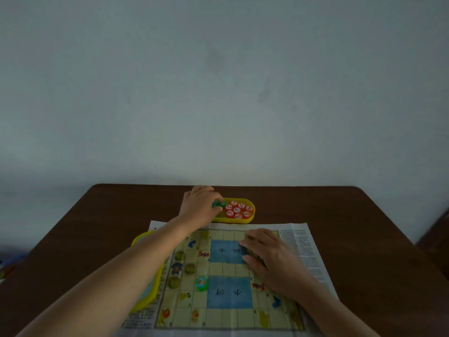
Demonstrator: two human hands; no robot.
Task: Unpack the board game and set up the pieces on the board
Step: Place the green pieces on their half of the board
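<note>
The printed paper game board (243,268) lies flat at the near edge of the dark brown wooden table (364,215), and its printed margins reach almost to me. Two blue squares sit in its middle column, the nearer blue square (229,291) and the farther blue square (224,251). One green round plastic piece (202,283) stands on the board, just left of the nearer blue square.

My right hand (269,259) lies palm down on the right half of the board. Its fingers (254,235) are straight and a little spread, and the tips rest at the right edge of the farther blue square. This hand holds nothing and only presses the paper.

At the left edge of the board a yellow oval plastic lid (143,242) with a pale middle pokes out from under the sheet. My left forearm passes above it.

Just past the far edge of the board, toward the far edge of the table, stands a yellow oval plastic tray (251,217). A cluster of red round pieces (239,210) fills its right part. My left hand (200,206) reaches over the left end of the tray, its fingers (215,198) curled close round a second green piece (217,204). I cannot tell what else lies under that hand. Behind the table rises a plain pale wall (218,93).
</note>
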